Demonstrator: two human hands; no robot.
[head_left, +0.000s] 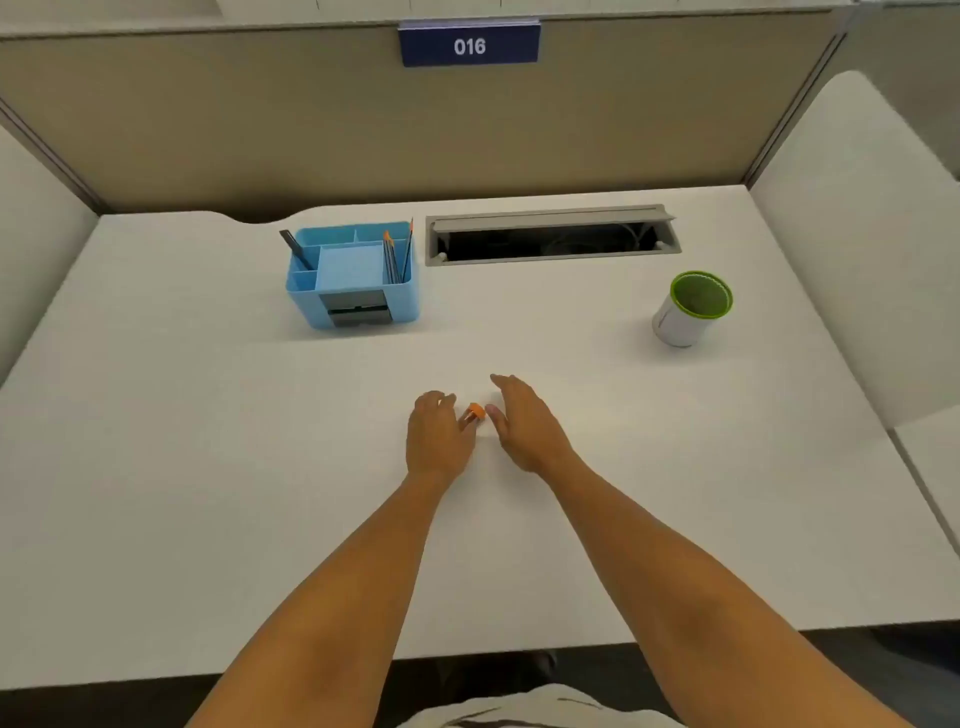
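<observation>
- My left hand (439, 439) is curled, its fingertips pinching a small orange piece (477, 411) over the middle of the white desk (208, 467).
- My right hand (524, 426) is relaxed with its fingers straight and its thumb just beside the piece.
- A blue organiser (306, 306) and a green-rimmed cup (675, 325) stand well behind.

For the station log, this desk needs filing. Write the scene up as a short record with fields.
left hand: fingers curled, seems to pinch the small orange piece
right hand: fingers straight, thumb close beside the piece, holds nothing
desk: white, both hands near its middle
blue organizer: far side, left of centre, holds pencils
cup: white, green rim, far right
cable hatch: lid open, at the back edge
sign: reads 016, on the partition
</observation>
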